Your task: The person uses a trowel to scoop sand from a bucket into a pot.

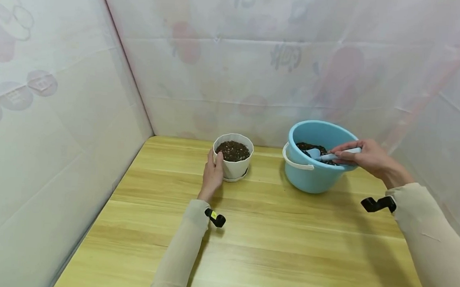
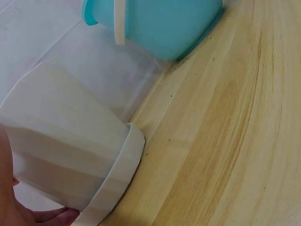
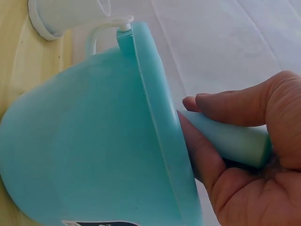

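A: What is nearest to the person on the light wooden table [image 1: 271, 249]?

B: The two arms in beige sleeves, each with a small black camera clip at the wrist. The near part of the table carries only these arms.

A: And a little farther, on the left side?

B: The left hand [image 1: 212, 175] rests against the left wall of the white ribbed plastic flower pot [image 1: 233, 166]. Its thumb lies upward along the wall and the palm touches the side. The other fingers go behind the pot, so I cannot tell how much they curl.

A: What is in this pot?

B: Dark brown soil [image 1: 233, 150], filled almost to the rim. The pot stands upright on its white saucer, left of the middle of the table.

A: Now the right side?

B: The round light blue plastic bucket [image 1: 310, 176] with a white handle stands to the right of the pot, apart from it. It holds some dark soil at the bottom.

A: And the right hand?

B: The right hand [image 1: 363, 157] is over the right rim of the bucket. Its fingers are curled around the handle of the small light blue plastic scoop [image 1: 323, 155]. The blade of the scoop points left, down into the bucket, on the soil.

A: Behind all this?

B: Pale translucent sheets with faded printed figures close the far side and both sides.
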